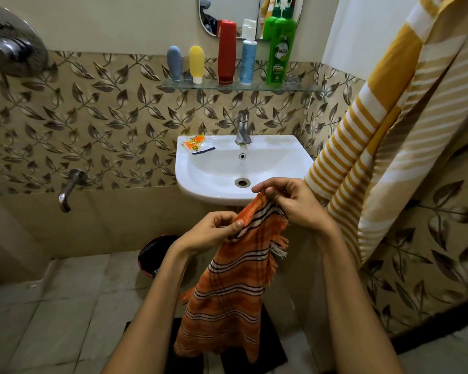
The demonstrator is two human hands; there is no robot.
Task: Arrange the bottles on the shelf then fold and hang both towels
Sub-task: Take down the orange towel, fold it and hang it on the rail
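Observation:
An orange towel (pixel 227 290) with dark and white stripes hangs in front of me below the sink. My left hand (pixel 208 232) pinches its top edge on the left, and my right hand (pixel 289 203) pinches the top edge a little higher on the right. A yellow and white striped towel (pixel 384 125) hangs down the right side. On the glass shelf (pixel 303 89) stand several bottles in a row: grey (pixel 174 63), yellow (pixel 196 63), red (pixel 227 52), white and blue (pixel 248 58) and green (pixel 280 49).
A white sink (pixel 197 168) with a chrome tap (pixel 243 128) is straight ahead; an orange sachet (pixel 195 143) lies on its left rim. A mirror (pixel 227 9) hangs above the shelf. A dark bin (pixel 154 252) stands on the floor. A wall spout (pixel 70 188) juts out at left.

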